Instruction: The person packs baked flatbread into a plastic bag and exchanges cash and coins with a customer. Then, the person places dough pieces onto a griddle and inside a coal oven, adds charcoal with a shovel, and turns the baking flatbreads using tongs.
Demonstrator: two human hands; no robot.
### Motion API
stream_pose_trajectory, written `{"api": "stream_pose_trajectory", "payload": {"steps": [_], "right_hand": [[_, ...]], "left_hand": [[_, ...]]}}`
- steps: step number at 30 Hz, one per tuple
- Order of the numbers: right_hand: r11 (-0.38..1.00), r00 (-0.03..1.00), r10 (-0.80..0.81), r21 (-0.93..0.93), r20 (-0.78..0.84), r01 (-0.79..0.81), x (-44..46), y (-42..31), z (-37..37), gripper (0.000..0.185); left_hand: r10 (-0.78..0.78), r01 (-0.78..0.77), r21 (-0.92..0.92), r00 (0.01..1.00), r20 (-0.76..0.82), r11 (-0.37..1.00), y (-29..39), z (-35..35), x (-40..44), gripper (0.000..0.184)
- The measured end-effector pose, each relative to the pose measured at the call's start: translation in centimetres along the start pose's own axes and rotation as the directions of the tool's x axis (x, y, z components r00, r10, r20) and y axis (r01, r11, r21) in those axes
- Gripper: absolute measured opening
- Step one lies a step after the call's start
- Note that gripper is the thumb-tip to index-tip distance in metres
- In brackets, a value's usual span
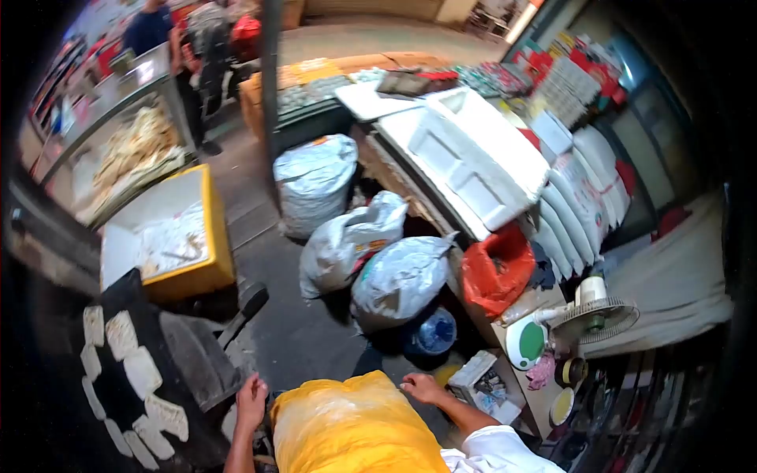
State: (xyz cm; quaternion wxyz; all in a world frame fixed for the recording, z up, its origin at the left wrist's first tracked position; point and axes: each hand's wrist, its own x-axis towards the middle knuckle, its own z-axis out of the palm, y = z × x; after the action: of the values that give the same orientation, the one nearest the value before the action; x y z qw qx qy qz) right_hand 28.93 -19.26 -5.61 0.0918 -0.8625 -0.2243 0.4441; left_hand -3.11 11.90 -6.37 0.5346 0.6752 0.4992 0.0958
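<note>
Left hand (251, 400) and right hand (424, 389) flank the yellow apron (343, 426), near its edges. Both sets of fingers part-curled, no object visible; grip cannot be told. Pale flat pieces (143, 372) lie leftward on black surface (120, 396). Judged: between grasps; any pickup calls for opening fingers.

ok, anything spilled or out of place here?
Only mildly: patchy pale residue inside the yellow-walled box at left. It looks messy, though maybe just from normal use. Nothing else clearly stands out.
</note>
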Motion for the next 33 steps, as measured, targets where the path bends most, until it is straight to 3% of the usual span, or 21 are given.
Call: {"api": "stream_pose_trajectory", "payload": {"steps": [3,4,6,9,11,12,14,17,19,21,22,23,25,26,27,29,31,33], "right_hand": [[0.979,0.993,-0.075,0.184,-0.090,0.090,3.4,4.5,-4.3,0.041],[0.967,0.969,-0.108,0.202,-0.223,0.155,4.2,5.4,-6.1,0.039],[0.836,0.900,-0.073,0.466,-0.429,0.290,7.0,7.2,-10.1,0.032],[0.771,0.649,0.129,0.487,-0.750,0.410,9.6,6.5,-22.7,0.045],[0.551,0.492,0.283,0.560,-0.823,0.619,12.0,6.4,-30.9,0.062],[0.424,0.518,0.318,0.608,-0.794,0.672,10.9,4.5,-35.4,0.068],[0.327,0.485,0.371,0.600,-0.792,0.730,12.1,3.6,-40.9,0.075],[0.195,0.650,0.393,0.750,-0.650,0.632,16.0,2.7,-43.2,0.091],[0.244,0.703,0.369,0.794,-0.608,0.557,16.8,1.0,-42.3,0.095],[0.277,0.689,0.312,0.756,-0.654,0.593,15.6,-2.1,-41.3,0.089],[0.205,0.629,0.311,0.697,-0.712,0.688,15.4,-3.6,-40.6,0.085],[0.339,0.505,0.353,0.611,-0.788,0.716,15.9,-4.2,-39.8,0.082],[0.370,0.640,0.283,0.697,-0.715,0.615,15.5,-4.6,-38.4,0.080],[0.472,0.555,0.171,0.562,-0.814,0.679,15.6,-4.7,-37.4,0.076],[0.333,0.714,0.026,0.679,-0.700,0.654,15.5,-3.9,-36.9,0.071],[0.480,0.730,-0.199,0.585,-0.654,0.654,15.0,-3.7,-37.1,0.065],[0.438,0.700,-0.121,0.595,-0.704,0.674,15.0,-3.1,-36.4,0.060],[0.577,0.602,0.068,0.524,-0.796,0.627,16.5,-0.7,-36.5,0.057]], "left_hand": [[-0.163,0.162,0.022,0.984,0.072,0.987,0.9,7.1,1.1,0.038],[-0.246,0.247,-0.008,0.965,0.090,0.969,0.5,9.3,1.6,0.037],[-0.352,0.379,-0.150,0.919,0.176,0.913,2.7,13.3,3.0,0.034],[-0.324,0.309,0.099,0.879,0.349,0.946,11.2,17.0,5.2,0.044],[-0.317,0.303,0.095,0.882,0.348,0.948,16.0,18.7,6.2,0.045],[-0.315,0.305,0.085,0.882,0.350,0.948,17.5,19.2,6.8,0.047],[-0.266,0.250,0.091,0.896,0.354,0.964,17.0,19.9,8.4,0.045],[-0.227,0.177,0.167,0.907,0.354,0.970,18.2,20.5,10.2,0.044],[-0.255,0.214,0.153,0.902,0.348,0.965,16.9,20.3,11.2,0.045],[-0.268,0.235,0.135,0.895,0.357,0.963,17.0,20.5,12.2,0.045],[-0.287,0.263,0.114,0.886,0.364,0.958,17.2,20.5,12.7,0.044],[-0.284,0.256,0.124,0.884,0.372,0.959,17.9,20.5,13.0,0.044],[-0.261,0.327,-0.086,0.863,0.433,0.941,19.7,20.9,14.1,0.048],[-0.251,0.320,-0.090,0.863,0.438,0.943,20.5,20.8,14.8,0.048],[-0.210,0.278,-0.094,0.872,0.443,0.956,21.3,20.8,15.3,0.046],[-0.168,0.242,-0.106,0.872,0.459,0.965,21.3,21.4,16.4,0.043],[-0.146,0.189,-0.056,0.887,0.439,0.980,20.8,21.3,17.6,0.042],[-0.172,0.206,-0.041,0.899,0.402,0.978,21.7,21.5,18.2,0.042]]}}
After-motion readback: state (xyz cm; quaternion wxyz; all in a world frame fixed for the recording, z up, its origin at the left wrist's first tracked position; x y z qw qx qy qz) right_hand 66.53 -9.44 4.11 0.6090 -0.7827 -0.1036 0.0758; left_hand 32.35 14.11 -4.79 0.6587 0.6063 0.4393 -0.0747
